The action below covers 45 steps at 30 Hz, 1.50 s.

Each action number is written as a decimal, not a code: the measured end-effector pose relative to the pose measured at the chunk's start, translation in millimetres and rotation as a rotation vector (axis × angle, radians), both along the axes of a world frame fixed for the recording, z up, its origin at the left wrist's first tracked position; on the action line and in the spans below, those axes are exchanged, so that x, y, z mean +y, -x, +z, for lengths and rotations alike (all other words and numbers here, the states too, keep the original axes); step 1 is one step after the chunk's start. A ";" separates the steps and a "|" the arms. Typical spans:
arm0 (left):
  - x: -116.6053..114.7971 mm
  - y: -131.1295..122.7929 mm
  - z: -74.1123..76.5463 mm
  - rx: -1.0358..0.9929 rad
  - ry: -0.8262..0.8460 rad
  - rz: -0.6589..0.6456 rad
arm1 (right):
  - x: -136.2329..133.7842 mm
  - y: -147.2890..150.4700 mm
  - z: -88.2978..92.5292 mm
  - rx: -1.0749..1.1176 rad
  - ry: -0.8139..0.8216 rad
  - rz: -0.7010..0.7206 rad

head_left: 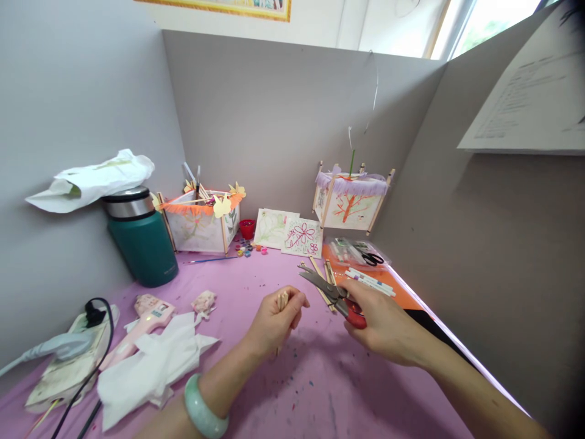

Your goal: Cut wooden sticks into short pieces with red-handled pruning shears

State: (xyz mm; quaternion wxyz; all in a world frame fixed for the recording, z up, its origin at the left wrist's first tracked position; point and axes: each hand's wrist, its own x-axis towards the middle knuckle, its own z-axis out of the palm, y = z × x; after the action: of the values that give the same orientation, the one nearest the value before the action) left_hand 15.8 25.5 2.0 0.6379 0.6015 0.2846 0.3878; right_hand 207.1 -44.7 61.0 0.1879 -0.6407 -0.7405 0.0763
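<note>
Near the middle of the purple tabletop (256,378), my left hand (276,320) is closed around a few thin wooden sticks (283,300); their tips poke out above the fist and their lower ends below it. To its right, my right hand (381,317) grips red-handled pruning shears (336,294). The blades are parted and point up and left, apart from the held sticks. Behind the shears, several more wooden sticks (319,268) lie on the table, partly covered by the tool and my hand.
On the left stand a green bottle (141,244), a pink glue gun (141,332), crumpled tissue (159,360) and a power strip (64,366). Behind are a decorated paper box (196,231), painted cards (301,238) and a hanging paper lantern (350,204). Markers (370,281) and black-handled scissors (372,258) lie right.
</note>
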 end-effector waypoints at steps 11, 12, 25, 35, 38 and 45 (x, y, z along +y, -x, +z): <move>-2.2 4.7 16.5 -0.030 -0.048 0.056 | -1.5 6.6 5.0 -0.006 -0.008 0.022; -2.1 4.2 17.6 -0.034 -0.040 0.052 | -1.6 7.0 5.7 -0.007 -0.008 0.024; 7.7 -7.5 14.3 -0.005 -0.009 0.041 | -3.0 5.5 16.3 -0.079 -0.016 0.085; 3.8 -9.2 18.7 0.000 -0.011 0.116 | -3.3 13.0 25.2 -0.214 -0.032 0.177; 2.9 -9.3 19.6 -0.001 -0.010 0.126 | -4.4 13.4 24.3 -0.227 -0.037 0.175; 0.4 -8.1 20.7 0.031 0.020 0.107 | -6.4 15.6 22.9 -0.244 -0.009 0.162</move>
State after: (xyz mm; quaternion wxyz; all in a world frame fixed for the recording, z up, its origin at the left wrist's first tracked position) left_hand 23.9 25.9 22.8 0.6177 0.5849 0.3299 0.4092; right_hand 191.5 -51.1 83.9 0.0927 -0.5824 -0.8075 0.0095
